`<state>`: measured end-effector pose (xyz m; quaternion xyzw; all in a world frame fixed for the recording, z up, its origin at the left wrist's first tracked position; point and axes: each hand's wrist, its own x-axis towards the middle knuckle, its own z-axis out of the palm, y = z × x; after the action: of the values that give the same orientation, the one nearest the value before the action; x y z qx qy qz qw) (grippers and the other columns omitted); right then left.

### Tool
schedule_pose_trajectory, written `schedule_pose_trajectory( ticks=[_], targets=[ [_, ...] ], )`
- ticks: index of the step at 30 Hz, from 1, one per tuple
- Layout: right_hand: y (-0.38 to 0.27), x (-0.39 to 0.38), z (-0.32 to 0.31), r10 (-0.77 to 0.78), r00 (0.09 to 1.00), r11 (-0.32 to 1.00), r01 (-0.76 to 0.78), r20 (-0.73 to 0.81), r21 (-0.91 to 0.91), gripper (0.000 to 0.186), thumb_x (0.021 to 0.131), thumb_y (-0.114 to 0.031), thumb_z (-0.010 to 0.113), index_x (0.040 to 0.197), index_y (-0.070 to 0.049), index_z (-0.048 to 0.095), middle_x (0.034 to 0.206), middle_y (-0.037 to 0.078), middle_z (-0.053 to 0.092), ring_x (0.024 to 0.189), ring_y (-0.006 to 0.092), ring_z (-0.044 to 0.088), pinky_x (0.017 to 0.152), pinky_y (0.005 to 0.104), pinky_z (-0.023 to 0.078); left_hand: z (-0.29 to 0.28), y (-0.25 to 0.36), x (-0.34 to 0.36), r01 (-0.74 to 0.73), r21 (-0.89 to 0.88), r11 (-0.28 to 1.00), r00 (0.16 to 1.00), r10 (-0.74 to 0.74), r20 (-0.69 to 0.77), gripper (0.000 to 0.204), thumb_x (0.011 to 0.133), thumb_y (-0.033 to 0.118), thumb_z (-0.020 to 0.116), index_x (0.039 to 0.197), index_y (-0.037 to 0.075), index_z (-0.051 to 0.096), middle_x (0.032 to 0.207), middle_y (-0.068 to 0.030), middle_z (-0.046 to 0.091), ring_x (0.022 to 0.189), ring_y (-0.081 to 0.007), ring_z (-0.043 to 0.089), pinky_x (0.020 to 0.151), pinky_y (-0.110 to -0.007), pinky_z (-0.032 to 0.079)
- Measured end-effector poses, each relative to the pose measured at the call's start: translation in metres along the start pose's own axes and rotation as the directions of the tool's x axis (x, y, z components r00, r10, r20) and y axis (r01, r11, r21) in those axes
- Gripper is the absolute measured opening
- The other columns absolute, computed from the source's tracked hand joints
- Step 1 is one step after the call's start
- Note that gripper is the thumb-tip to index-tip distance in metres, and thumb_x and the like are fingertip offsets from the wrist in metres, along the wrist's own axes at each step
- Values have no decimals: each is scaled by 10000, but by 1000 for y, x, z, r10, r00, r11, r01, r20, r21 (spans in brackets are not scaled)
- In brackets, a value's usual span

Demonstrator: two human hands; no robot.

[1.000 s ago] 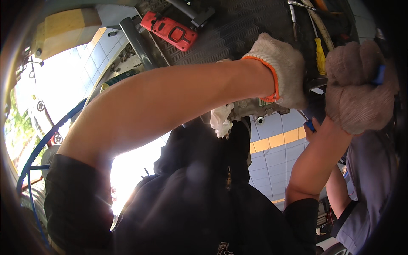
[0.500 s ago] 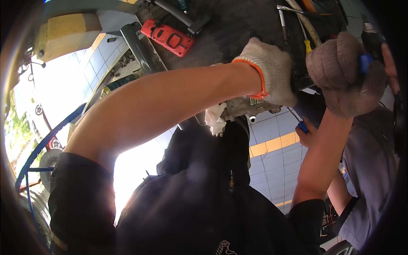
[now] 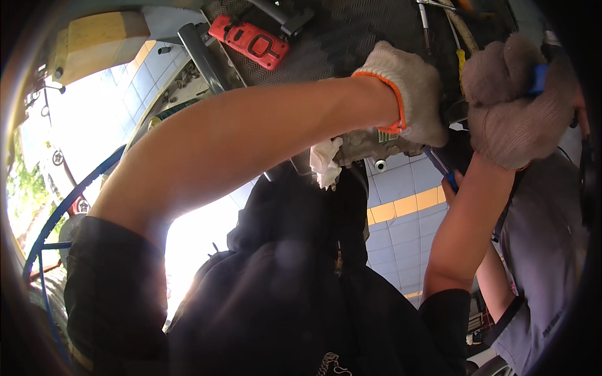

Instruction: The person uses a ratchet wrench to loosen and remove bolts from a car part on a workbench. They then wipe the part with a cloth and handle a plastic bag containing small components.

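Observation:
My left hand (image 3: 407, 94), in a whitish knit glove with an orange cuff, rests at a grey metal machine part (image 3: 365, 147); its fingers are turned away and hidden. A crumpled white tissue (image 3: 325, 163) hangs at the near left of that part. My right hand (image 3: 520, 106), in a greyish knit glove, is closed around a tool with a blue handle (image 3: 538, 79); the rest of the tool is hidden. Just below, a co-worker's hand (image 3: 453, 188) holds a blue-handled screwdriver (image 3: 446, 173) pointed toward the metal part.
A red power tool or meter casing (image 3: 249, 42) lies on the black textured mat (image 3: 338, 31). Toward the far right lie a ratchet with extension (image 3: 425, 25) and a yellow-handled screwdriver (image 3: 461, 61). A co-worker in a grey shirt (image 3: 542, 232) stands close on my right. Blue-grey tiles (image 3: 401, 232) cover the floor.
Both my hands have shifted slightly up in the view, the left also a little right. The co-worker's screwdriver has moved slightly, its shaft now closer to the metal part.

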<state>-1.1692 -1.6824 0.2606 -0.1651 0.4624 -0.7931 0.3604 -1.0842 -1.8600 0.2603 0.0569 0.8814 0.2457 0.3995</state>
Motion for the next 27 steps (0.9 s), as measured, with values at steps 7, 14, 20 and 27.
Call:
schedule_pose_trajectory(
  ticks=[7, 14, 20, 27],
  targets=[
    [7, 1, -21, -63, 997, 998, 64, -55, 18, 565, 1203, -624, 480, 827, -212, 394, 737, -30, 310, 669, 154, 205, 626, 364, 220, -1, 3, 2, 12, 17, 1000, 1000, -12, -4, 559, 954, 628, 730, 1170, 160, 945, 1069, -104, 910, 1013, -316, 873, 994, -472, 640],
    [15, 7, -28, -159, 981, 987, 159, -110, -14, 584, 1213, -605, 520, 814, -187, 436, 700, -25, 364, 607, 151, 276, 573, 348, 249, 1, 5, 2, 13, 16, 1000, 999, -12, -33, 592, 936, 651, 746, 1202, 161, 945, 1085, -103, 912, 1037, -299, 880, 1004, -451, 670],
    [9, 16, -11, -221, 962, 975, 212, -159, -69, 614, 1215, -604, 554, 789, -170, 473, 655, -18, 425, 544, 149, 348, 519, 333, 278, 9, 4, 8, -11, 15, 1000, 996, 12, -84, 594, 941, 664, 745, 1204, 172, 950, 1055, -93, 911, 1022, -292, 883, 990, -456, 676],
    [2, 23, 44, -376, 877, 892, 256, -299, -371, 649, 1218, -602, 595, 760, -149, 516, 603, -10, 497, 471, 146, 432, 456, 316, 311, 3, 11, 13, -35, -27, 999, 999, 36, 12, 594, 915, 625, 751, 1269, 186, 939, 1145, -74, 924, 1154, -284, 887, 1001, -463, 677]
  ],
)
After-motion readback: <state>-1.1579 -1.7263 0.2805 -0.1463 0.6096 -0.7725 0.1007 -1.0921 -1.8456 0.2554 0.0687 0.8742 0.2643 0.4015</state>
